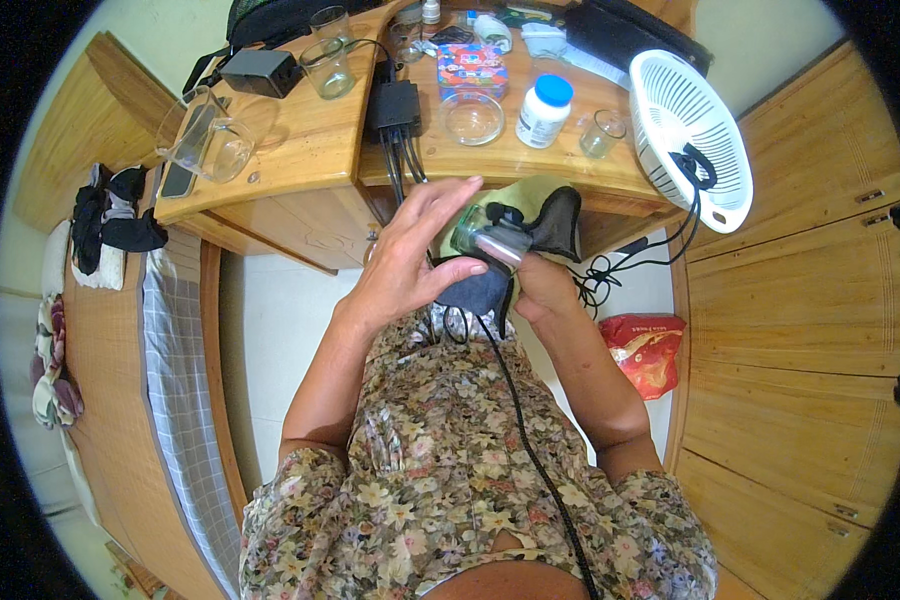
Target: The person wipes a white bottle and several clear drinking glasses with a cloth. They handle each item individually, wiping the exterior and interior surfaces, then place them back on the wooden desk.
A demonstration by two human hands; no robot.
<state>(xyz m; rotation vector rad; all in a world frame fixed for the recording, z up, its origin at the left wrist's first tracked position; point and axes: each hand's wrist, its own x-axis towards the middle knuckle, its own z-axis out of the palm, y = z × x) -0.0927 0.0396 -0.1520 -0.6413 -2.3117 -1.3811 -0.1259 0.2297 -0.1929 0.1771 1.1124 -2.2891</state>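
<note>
Above my lap, in front of the desk edge, I hold an olive-green and black fabric pouch with its mouth spread. Inside it show a clear, green-tinted item and dark and pinkish pieces too blurred to name. My right hand grips the pouch from below at its right side, its fingers mostly hidden behind the fabric. On the other side, my left hand has its fingers stretched out and its thumb apart, at the pouch's left edge. A black cord runs from beneath the pouch down over my floral clothing.
On the wooden desk stand a glass dish, a blue-capped white bottle, a small glass, a patterned box and a glass jug. A white basket overhangs the right edge. Cables and a red bag lie below.
</note>
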